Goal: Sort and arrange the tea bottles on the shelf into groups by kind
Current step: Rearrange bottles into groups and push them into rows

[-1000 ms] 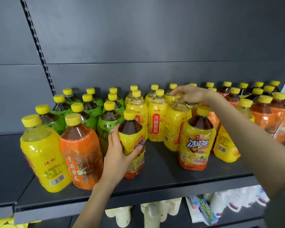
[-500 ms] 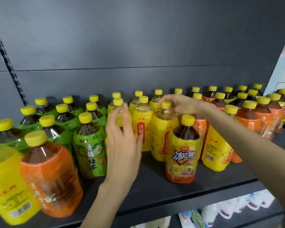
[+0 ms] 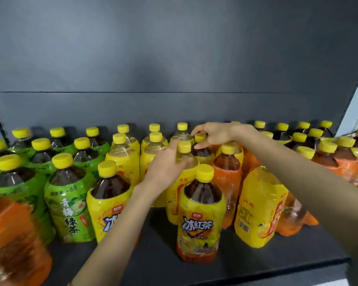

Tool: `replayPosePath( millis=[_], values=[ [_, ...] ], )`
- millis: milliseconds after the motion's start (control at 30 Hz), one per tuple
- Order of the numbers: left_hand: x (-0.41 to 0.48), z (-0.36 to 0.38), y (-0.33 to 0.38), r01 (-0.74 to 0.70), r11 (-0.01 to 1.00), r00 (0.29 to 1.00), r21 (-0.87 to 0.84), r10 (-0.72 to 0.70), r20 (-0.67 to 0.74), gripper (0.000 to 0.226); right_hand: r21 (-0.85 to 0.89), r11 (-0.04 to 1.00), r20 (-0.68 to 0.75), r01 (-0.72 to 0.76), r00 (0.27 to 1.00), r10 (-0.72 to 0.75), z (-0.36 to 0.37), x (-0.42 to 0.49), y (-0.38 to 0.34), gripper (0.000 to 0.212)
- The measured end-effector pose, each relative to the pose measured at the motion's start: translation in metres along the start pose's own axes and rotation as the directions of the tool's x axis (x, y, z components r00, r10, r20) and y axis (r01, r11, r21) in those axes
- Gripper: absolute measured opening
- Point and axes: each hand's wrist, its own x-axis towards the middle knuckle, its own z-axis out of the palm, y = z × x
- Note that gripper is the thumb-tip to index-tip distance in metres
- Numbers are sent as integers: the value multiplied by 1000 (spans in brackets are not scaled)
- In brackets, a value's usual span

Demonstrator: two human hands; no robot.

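Observation:
Tea bottles with yellow caps crowd the dark shelf point(image 3: 256, 256). Green-label bottles point(image 3: 69, 205) stand at the left, clear yellow-label bottles point(image 3: 124, 159) in the middle, orange-label bottles point(image 3: 227, 178) to the right. Two dark-tea bottles with yellow labels stand in front, one point(image 3: 106, 207) beside my left forearm, one point(image 3: 201, 215) at the centre. My left hand point(image 3: 165, 168) grips the neck of a clear yellow-label bottle point(image 3: 184, 153). My right hand point(image 3: 213, 134) pinches the cap of a dark-tea bottle point(image 3: 201, 149) just behind it.
A blurred orange-label bottle point(image 3: 15, 244) stands very near at the lower left. Another yellow-label bottle point(image 3: 256, 209) stands under my right forearm. The grey back panel point(image 3: 174, 58) rises behind the rows. Bare shelf shows along the front edge.
My left hand left the front dark-tea bottle and moved back and right onto the clear bottle's neck. My right hand shifted to the cap of the dark-tea bottle behind. The view swung right.

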Motion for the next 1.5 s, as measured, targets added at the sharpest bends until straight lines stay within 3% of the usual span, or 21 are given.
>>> replayPosePath(
  millis=[267, 600, 833, 967, 1100, 1200, 1300, 1367, 1433, 1500],
  values=[
    [-8, 11, -3, 35, 999, 992, -24, -38, -121, 62, -235, 957, -32, 170, 983, -183, 0, 6, 7, 32],
    [-7, 10, -2, 23, 999, 994, -37, -27, -105, 64, -324, 944, 96, 66, 995, -37, -15, -14, -1, 34],
    [-2, 9, 2, 1, 999, 996, -51, -6, -88, 61, -323, 946, 136, -12, 989, 59, -16, -20, 0, 36],
    [2, 7, -2, -6, 990, 998, -141, -4, -69, 56, -306, 951, 81, 47, 996, -23, -11, -21, 1, 35],
    [-9, 4, -9, -4, 968, 997, -252, -16, -78, 52, -90, 990, 59, 106, 993, -101, -16, -26, -1, 25],
    [-16, -9, -12, -61, 992, 980, -106, 39, -196, 48, 185, 953, -39, 238, 971, -235, -15, -31, -19, 28],
    [4, -48, -8, -129, 980, 932, 149, 171, -319, 49, 254, 934, 73, 251, 958, -278, -3, -31, -38, 38],
    [25, -73, -5, -67, 955, 967, 291, 134, -218, 55, 238, 935, 100, 263, 951, -293, 8, -27, -41, 39],
    [42, -81, -6, -15, 905, 1000, 424, 22, -11, 65, 228, 928, 36, 294, 950, -310, 15, -23, -41, 31],
    [51, -73, -9, -18, 872, 979, 489, -83, 184, 72, 172, 943, -6, 286, 957, -290, 17, -23, -40, 26]
  ],
)
